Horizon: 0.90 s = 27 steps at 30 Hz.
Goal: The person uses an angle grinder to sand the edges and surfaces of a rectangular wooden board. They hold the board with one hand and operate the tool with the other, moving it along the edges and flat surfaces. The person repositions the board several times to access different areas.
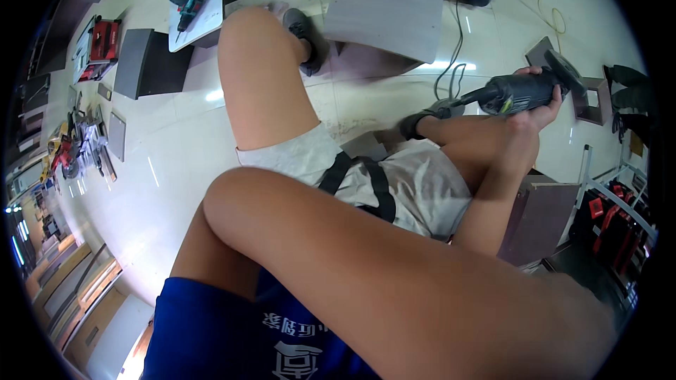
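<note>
Bare left forearm (394, 260) nearest, smooth and blurring rightward; its hand out of view, so grip can't be told. Angle grinder (517, 95): dark, hard, cylindrical body, round disc (565, 72) at one end. It sits in the right hand (543, 107) — fingers curled around it near the disc, forearm angled forward. Left of that hand, well apart — smooth grey flat-topped board (384, 17).

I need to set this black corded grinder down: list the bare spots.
Widest: pale tile floor between the dark grey box, heap of mixed tools and your bare left leg. The grey rectangular panel is bare too. Crowded: that heap and, at right, the silver metal frame and red-black items.
</note>
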### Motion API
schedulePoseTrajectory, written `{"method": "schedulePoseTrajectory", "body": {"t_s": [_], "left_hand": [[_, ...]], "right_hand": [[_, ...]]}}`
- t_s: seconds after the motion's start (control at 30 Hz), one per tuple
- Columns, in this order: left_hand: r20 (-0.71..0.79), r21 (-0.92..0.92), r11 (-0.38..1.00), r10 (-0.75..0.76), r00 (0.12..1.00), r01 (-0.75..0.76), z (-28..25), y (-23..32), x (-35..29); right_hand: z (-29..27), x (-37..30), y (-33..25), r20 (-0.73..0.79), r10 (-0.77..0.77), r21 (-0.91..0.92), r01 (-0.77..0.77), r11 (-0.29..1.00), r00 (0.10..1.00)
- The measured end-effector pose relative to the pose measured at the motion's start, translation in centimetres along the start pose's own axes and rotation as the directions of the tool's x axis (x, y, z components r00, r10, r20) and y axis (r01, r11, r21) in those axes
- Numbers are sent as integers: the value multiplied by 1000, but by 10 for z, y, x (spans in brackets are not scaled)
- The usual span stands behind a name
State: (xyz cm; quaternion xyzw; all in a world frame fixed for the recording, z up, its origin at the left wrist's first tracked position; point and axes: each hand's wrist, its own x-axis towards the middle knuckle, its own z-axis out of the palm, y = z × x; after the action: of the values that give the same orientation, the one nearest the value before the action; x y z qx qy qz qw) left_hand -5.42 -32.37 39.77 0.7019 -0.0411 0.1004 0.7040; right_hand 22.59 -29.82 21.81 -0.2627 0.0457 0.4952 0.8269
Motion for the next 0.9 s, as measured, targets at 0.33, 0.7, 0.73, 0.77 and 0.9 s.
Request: {"method": "schedulePoseTrajectory", "body": {"t_s": [0.33,0.7,0.73,0.77,0.9], "left_hand": [[-993,93,908,53,108,409,-131,-96,-212],[-115,-385,-271,-934,-337,882,75,-386,-544],[-89,-429,-290,-929,-359,855,88,-371,-573],[-176,-678,-144,-921,-349,721,61,-383,-508],[-395,-788,-41,-732,-555,615,7,-340,-531]], "right_hand": [[-11,6,-14,-105,-156,-369,107,923,982],[-24,31,11,-17,81,-308,-83,948,997],[-26,31,24,-55,143,-325,-153,933,988],[-18,31,-3,-24,105,-390,-106,915,994],[5,29,17,-50,127,-462,-136,876,991]]}}
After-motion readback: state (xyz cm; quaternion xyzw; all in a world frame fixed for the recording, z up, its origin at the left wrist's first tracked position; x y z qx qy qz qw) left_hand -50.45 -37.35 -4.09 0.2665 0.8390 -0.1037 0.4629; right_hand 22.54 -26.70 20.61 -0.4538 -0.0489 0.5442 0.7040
